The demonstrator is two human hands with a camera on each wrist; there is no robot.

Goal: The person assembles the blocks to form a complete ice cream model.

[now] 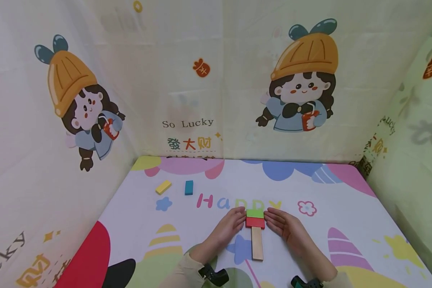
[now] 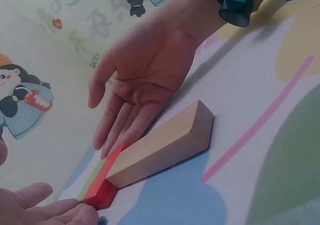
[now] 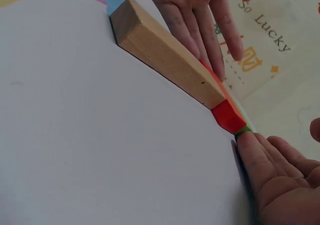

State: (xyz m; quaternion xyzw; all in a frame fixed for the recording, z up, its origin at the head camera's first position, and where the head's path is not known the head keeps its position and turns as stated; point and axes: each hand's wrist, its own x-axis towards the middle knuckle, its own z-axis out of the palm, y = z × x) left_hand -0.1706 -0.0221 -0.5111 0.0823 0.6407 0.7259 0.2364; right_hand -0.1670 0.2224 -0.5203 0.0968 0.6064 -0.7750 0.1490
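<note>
In the head view a red block and a green block lie side by side on the table, the green one farther away. A long bare-wood block runs from the red block toward the person, forming a T shape. My left hand has its straight fingers at the left ends of the coloured blocks. On the other side, the straight fingers of my right hand are at their right ends. The right wrist view shows the fingertips right at the end of the red block. Neither hand curls round anything.
Farther back on the left of the printed table top lie a yellow block and a blue block. Cloth walls with cartoon prints enclose the table at the back and both sides.
</note>
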